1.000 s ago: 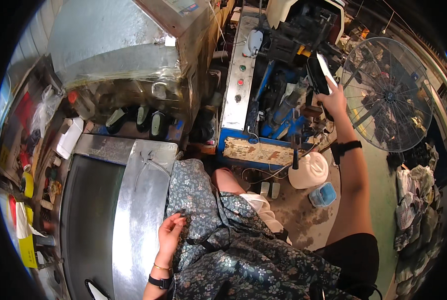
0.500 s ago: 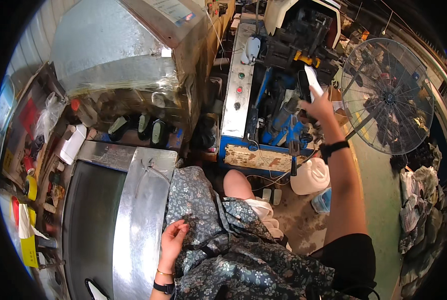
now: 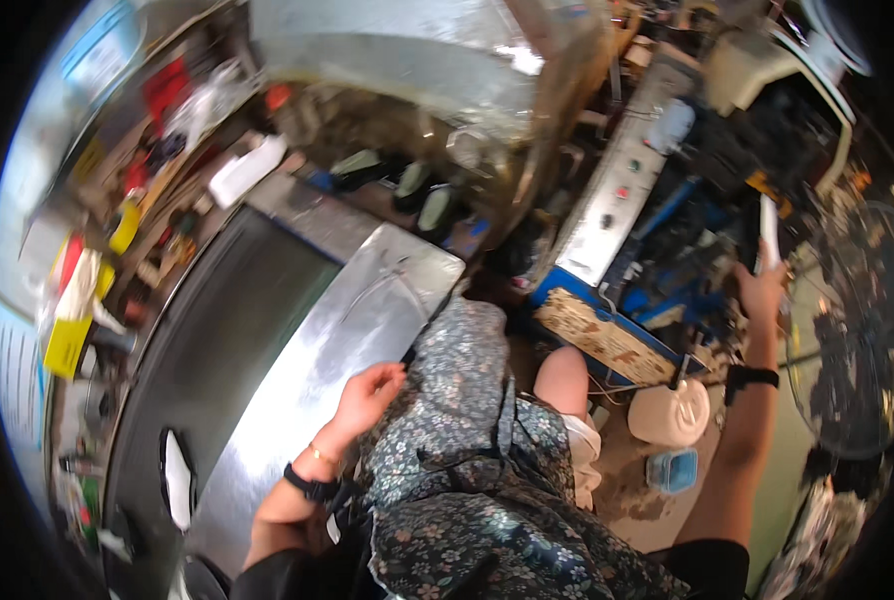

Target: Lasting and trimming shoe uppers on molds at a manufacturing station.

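In my right hand (image 3: pixel 760 292), stretched out at the right, is the near end of a long white-soled shoe (image 3: pixel 768 232) with a dark side. The fingers close round it, though motion blurs them. Its far end meets the dark machine (image 3: pixel 712 150). My left hand (image 3: pixel 367 398) hovers over the shiny metal plate (image 3: pixel 312 345), beside my flowered apron (image 3: pixel 457 400). Its fingers are curled together with nothing visible in them. Another white-soled dark shoe (image 3: pixel 177 480) lies on the dark belt (image 3: pixel 232 275) at the lower left.
Several dark shoes with grey-green soles (image 3: pixel 434 210) stand beyond the plate. A control panel with buttons (image 3: pixel 617 185) runs along the machine. A pale jug (image 3: pixel 670 413) and a blue tub (image 3: pixel 673 470) are on the floor. A big fan (image 3: pixel 852 330) stands at the right.
The view has swung left, so the scene sits further right and tilted. My right hand still has the shoe at the machine. My left hand now shows over the metal plate, off the apron.
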`<state>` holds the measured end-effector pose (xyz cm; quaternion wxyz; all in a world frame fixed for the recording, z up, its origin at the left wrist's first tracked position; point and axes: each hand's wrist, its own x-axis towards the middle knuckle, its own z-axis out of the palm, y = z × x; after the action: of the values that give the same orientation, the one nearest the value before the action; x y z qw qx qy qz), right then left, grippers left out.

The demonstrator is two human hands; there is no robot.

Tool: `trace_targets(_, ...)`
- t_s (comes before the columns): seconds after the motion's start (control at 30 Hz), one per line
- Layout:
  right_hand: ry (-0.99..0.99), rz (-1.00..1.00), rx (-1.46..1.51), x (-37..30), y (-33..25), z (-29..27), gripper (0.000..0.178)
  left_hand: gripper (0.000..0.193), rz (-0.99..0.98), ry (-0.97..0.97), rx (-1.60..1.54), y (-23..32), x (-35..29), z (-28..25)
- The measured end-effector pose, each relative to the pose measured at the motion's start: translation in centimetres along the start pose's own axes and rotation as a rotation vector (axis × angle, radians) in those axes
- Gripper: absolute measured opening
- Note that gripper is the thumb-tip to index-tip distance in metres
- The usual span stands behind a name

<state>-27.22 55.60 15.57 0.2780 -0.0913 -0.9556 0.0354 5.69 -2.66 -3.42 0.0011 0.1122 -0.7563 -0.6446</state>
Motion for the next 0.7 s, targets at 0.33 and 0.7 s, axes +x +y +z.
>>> trace_targets(0.33,0.136,-0.593,-0.251,0.9,-12.1,-0.4,0.063,0.025,0.070,0.221,-0.110,-3.8,10.7,-4.5)
trace_targets(0.7,-1.170,-0.729,0.888,-18.4,-54.7,16.4,0.084,0.023,0.025,0.440,-0.187,-5.0,23.0,-5.4)
